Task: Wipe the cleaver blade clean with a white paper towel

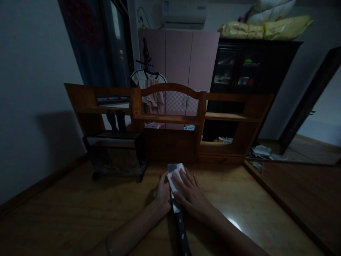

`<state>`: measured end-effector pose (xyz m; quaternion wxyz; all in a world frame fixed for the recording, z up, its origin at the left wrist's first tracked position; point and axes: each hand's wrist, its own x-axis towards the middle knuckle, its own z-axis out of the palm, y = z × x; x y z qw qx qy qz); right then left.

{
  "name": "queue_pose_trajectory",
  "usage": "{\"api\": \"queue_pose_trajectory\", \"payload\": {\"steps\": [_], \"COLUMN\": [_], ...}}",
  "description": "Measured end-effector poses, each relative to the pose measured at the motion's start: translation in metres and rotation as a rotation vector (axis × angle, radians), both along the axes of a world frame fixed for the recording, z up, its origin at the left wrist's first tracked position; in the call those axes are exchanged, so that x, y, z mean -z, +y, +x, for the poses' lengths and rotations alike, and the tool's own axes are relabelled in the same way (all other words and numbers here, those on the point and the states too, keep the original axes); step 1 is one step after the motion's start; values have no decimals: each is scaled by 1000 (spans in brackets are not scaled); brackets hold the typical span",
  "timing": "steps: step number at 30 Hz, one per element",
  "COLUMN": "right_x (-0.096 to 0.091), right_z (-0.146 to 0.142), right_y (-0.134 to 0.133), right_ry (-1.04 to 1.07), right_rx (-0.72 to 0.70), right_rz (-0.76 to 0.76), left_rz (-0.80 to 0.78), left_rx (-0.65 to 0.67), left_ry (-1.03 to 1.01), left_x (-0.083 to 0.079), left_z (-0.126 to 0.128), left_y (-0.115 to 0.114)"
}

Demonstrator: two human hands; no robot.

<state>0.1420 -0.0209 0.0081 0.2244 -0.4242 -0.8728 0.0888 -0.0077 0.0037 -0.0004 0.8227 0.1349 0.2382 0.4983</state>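
a knife (177,208) is at the middle of the bench (234,185), blade toward the far edge. the right hand (191,195), fingers spread, lies over a white wipe (172,184) on the blade; the left hand (163,195) touches its left side, fingers partly hidden, grip unclear.

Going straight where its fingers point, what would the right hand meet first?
Beyond the knife and white cloth, the right hand would probably meet the wooden panel; depth is unclear.

Knife block (117,156) on tbl (226,192), behind & L of knife (177,208).
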Motion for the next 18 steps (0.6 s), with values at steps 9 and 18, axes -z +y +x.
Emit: {"api": "queue_pose_trajectory", "payload": {"steps": [9,18], "right_x": [5,3], "right_z": [0,2], "right_y": [5,4], "right_ry": [13,47], "right_rx": [9,-1], "right_rz": [41,-1], "left_rz": [7,51], "left_rx": [65,100], "left_ry": [-15,32], "left_x": [-7,10], "left_z": [7,3], "left_y": [-5,1]}}
